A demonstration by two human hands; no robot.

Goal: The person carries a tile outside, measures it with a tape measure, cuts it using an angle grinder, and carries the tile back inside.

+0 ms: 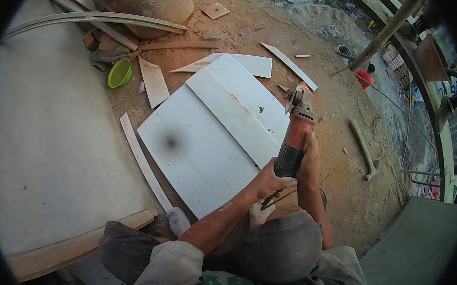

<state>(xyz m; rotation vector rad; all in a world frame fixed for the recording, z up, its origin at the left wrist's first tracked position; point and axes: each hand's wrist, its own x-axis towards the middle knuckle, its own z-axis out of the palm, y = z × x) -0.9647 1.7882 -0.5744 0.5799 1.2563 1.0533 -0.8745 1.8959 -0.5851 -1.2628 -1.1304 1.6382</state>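
I hold a red and black angle grinder [296,139] upright in front of me, its disc [292,101] at the far end beside the right corner of the white tiles. My left hand [272,181] is closed round the black rear end of the grinder, near its cord. Along the right side of the body lies my right hand [310,161], gripping it; some of its fingers are hidden. Left of the grinder lies a large white tile [196,145], with a narrower white tile [235,116] on top of it. A dark smudge covers part of the large tile.
A hammer [363,149] lies on the dirt to the right. White offcuts [289,66] are scattered beyond the tiles. At the far left stand a green bowl [120,73] and a big dusty bucket [143,1]. A person in red [364,78] is visible lower down, beyond the edge.
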